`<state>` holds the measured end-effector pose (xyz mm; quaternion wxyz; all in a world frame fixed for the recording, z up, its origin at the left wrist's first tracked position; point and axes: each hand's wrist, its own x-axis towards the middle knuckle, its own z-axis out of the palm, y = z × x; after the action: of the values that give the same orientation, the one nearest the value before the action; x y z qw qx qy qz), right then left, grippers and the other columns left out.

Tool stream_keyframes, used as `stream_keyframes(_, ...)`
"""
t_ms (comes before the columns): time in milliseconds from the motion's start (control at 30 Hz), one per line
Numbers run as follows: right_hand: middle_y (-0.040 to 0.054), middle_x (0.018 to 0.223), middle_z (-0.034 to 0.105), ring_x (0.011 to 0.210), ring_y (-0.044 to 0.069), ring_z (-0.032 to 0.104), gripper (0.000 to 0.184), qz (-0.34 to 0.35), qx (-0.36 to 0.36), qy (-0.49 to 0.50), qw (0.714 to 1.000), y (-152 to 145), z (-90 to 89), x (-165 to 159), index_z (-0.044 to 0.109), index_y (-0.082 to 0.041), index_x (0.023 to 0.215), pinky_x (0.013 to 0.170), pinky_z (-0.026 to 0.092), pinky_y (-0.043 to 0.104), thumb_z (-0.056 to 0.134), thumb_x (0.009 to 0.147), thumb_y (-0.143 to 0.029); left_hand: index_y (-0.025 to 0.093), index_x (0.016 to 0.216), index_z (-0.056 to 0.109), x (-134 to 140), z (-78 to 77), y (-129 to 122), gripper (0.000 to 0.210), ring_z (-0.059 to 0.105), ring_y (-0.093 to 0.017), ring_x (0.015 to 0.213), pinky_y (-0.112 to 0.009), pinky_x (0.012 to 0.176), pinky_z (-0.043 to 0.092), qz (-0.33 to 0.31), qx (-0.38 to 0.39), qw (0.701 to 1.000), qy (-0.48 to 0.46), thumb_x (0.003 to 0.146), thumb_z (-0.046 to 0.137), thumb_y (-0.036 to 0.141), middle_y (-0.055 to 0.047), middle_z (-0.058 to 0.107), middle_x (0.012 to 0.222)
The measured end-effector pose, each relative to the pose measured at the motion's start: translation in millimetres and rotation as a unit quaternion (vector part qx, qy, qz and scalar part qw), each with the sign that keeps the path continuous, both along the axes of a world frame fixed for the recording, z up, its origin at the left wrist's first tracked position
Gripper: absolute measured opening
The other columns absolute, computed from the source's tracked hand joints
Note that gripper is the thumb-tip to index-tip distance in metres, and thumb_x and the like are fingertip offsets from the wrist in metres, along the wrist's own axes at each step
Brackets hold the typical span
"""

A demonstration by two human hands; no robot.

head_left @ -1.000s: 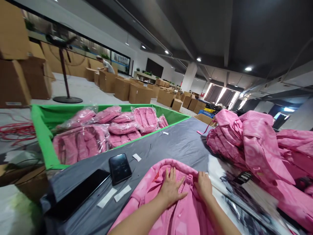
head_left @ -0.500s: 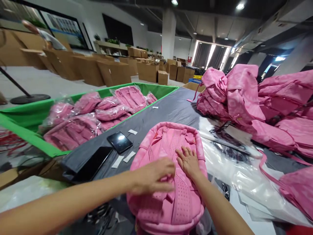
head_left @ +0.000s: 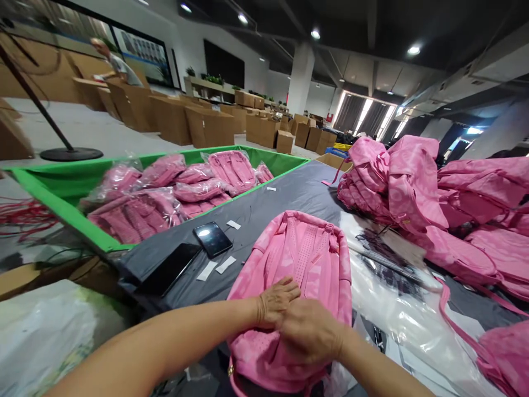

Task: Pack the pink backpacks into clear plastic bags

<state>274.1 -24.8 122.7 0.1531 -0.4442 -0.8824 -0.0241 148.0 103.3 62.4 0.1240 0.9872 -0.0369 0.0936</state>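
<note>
A pink backpack [head_left: 266, 253] lies on the dark-covered table before me, its padded back and perforated shoulder straps [head_left: 308, 248] facing up. My left hand [head_left: 278, 302] rests on the lower middle of the backpack, fingers stretched out and pressing on the fabric, partly covered by the other hand. Crossing against it, my right hand [head_left: 312, 330] is curled and a little blurred over the lower straps. What its fingers grip is hidden beneath it.
To the left a green-rimmed bin [head_left: 45, 193] holds several bagged pink backpacks. Two dark phone-like devices [head_left: 212, 239] and white slips [head_left: 226, 264] lie nearby. Clear plastic bags [head_left: 384, 281] and a heap of pink backpacks [head_left: 417, 182] are at right. A person [head_left: 119, 66] stands among cardboard boxes behind.
My right hand has come down from the upper right of the backpack to its lower middle. My left hand has settled onto the fabric beside it. The view has tilted and shifted slightly.
</note>
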Motion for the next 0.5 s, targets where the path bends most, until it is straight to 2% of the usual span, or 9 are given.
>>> stream_keyframes(33,-0.0005,0.076,0.068,0.069,0.017,0.060,0.019,0.084,-0.037,-0.028,0.995,-1.5,0.6,-9.2,0.065,-0.023,0.096,0.065,0.045,0.030,0.058,0.091,-0.040,0.017,0.126,0.066,-4.9,2.9,-2.5,0.037,0.053,-0.034,0.126,-0.058,0.116,0.034,0.055,-0.011,0.998,0.008,0.098,0.050,0.034,-0.016,0.066,0.129)
stream_keyframes(100,-0.0051,0.069,0.066,0.064,0.015,0.059,0.016,0.165,-0.090,-0.057,0.981,1.7,-9.5,-21.6,0.065,-0.025,0.097,0.061,0.042,0.029,0.063,0.088,-0.038,0.016,0.147,0.050,-14.9,7.4,-7.7,0.049,0.034,-0.037,0.147,-0.063,0.121,0.025,0.143,-0.047,0.988,0.044,0.102,0.043,0.036,-0.017,0.048,0.155)
stream_keyframes(167,-0.0069,0.070,0.067,0.064,0.014,0.060,0.018,0.202,-0.102,-0.060,0.972,12.0,-33.7,-25.8,0.065,-0.026,0.104,0.059,0.041,0.028,0.065,0.088,-0.032,0.020,0.157,0.037,-21.5,6.9,-11.7,0.055,0.018,-0.035,0.156,-0.064,0.125,0.018,0.188,-0.085,0.975,0.085,0.104,0.038,0.035,-0.011,0.033,0.166)
stream_keyframes(267,-0.0072,0.070,0.069,0.064,0.013,0.060,0.014,0.278,-0.072,-0.061,0.956,33.1,-80.0,-23.3,0.067,-0.025,0.102,0.058,0.041,0.028,0.067,0.089,-0.031,0.020,0.156,0.039,-20.3,-2.1,-9.4,0.056,0.022,-0.032,0.156,-0.063,0.127,0.018,0.216,-0.093,0.967,0.095,0.100,0.043,0.026,-0.009,0.037,0.165)
stream_keyframes(367,-0.0060,0.066,0.067,0.064,0.014,0.061,0.014,0.265,-0.060,-0.034,0.962,48.7,-109.8,-20.6,0.066,-0.024,0.091,0.058,0.042,0.027,0.066,0.088,-0.038,0.020,0.152,0.047,-11.4,-10.0,3.3,0.054,0.031,-0.032,0.152,-0.063,0.126,0.021,0.211,-0.063,0.973,0.065,0.098,0.043,0.020,-0.009,0.046,0.160)
stream_keyframes(433,-0.0053,0.067,0.067,0.065,0.013,0.062,0.016,0.235,-0.057,-0.035,0.970,49.7,-114.3,-23.1,0.065,-0.024,0.091,0.058,0.044,0.026,0.064,0.087,-0.040,0.020,0.150,0.049,-7.4,-12.4,9.2,0.050,0.033,-0.031,0.151,-0.062,0.125,0.023,0.197,-0.045,0.978,0.049,0.102,0.038,0.020,-0.009,0.048,0.158)
stream_keyframes(500,-0.0046,0.064,0.065,0.061,0.014,0.060,0.019,0.210,-0.022,-0.053,0.976,41.3,-109.5,-28.3,0.064,-0.023,0.090,0.057,0.044,0.027,0.063,0.087,-0.042,0.020,0.149,0.051,-8.2,-15.8,5.1,0.049,0.034,-0.030,0.151,-0.060,0.124,0.025,0.195,-0.033,0.980,0.039,0.103,0.034,0.021,-0.010,0.050,0.156)
